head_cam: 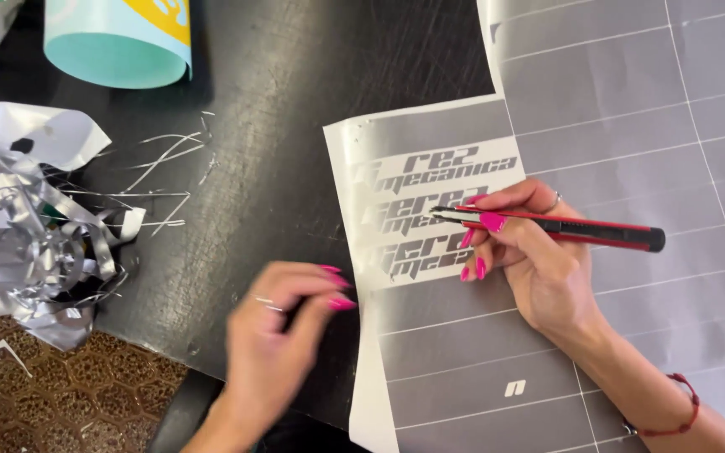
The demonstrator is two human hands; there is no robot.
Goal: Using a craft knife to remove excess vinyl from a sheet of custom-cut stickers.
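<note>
Silver vinyl sheet on white backing paper (430,252) lies across the right part of a black scratched tabletop (279,126), with cut lettering weeded out in its upper part and long grey rectangular panels below and to the right. The right hand (530,252) rests on the sheet and pinches a slim red and black craft knife (564,226) between thumb and fingers, its metal tip lying close over the lettering. The left hand (283,335) is blurred, just off the sheet's left edge; its fingertips are drawn together, though whether they pinch a scrap I cannot tell.

As I judge it, the risk is the blade: a slip of the tip could score a letter that is meant to stay, or lift a thin stroke with the waste. With the left hand off the sheet, nothing pins the backing, so it could slide under the knife.

On the left sits a crumpled heap of silver vinyl offcuts (27,243), with thin silver slivers (153,176) strewn beside it. A rolled teal sheet (119,42) lies at the top edge. Neither crowds the hands.
</note>
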